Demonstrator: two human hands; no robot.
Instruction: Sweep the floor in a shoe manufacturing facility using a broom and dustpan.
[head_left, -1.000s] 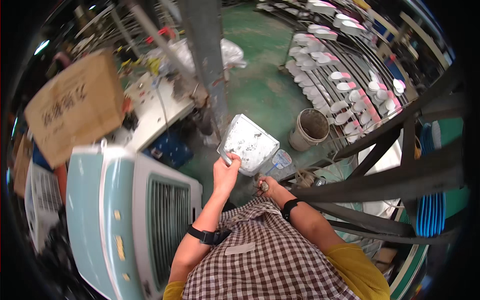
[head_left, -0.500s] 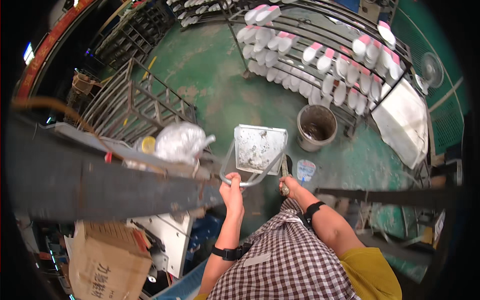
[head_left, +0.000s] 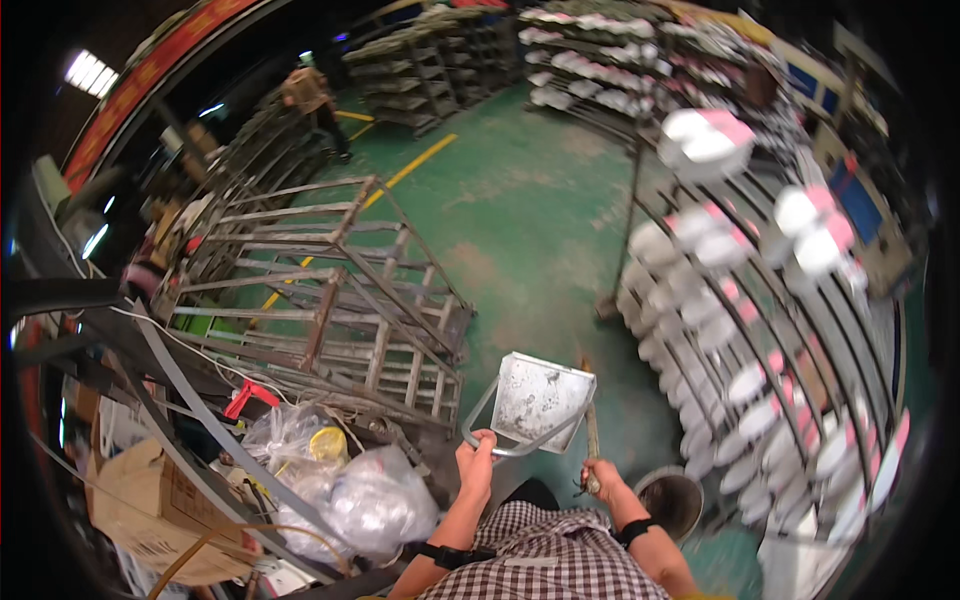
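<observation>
My left hand (head_left: 475,466) is closed around the bent metal tube handle of a dustpan (head_left: 537,396). The pan is white and square with dark smudges, held above the floor in front of me. My right hand (head_left: 603,480) grips a pale, rough stick (head_left: 592,432) beside the pan's right edge. The stick's far end passes close to the pan, and I cannot make out what is on it. A grey bucket (head_left: 672,503) stands on the floor just right of my right hand, partly hidden by my forearm.
Empty metal rack frames (head_left: 345,290) stand at left. On the right, a rack (head_left: 740,330) carries many white and pink shoe-shaped pieces. Plastic bags (head_left: 380,500) and a cardboard box (head_left: 165,500) lie at lower left. A person (head_left: 310,95) stands far off. Green floor (head_left: 540,220) runs between the racks.
My view has swung left and upward, bringing the far racks and a person into sight. Both hands keep their holds. The bucket now appears lower, beside my right forearm.
</observation>
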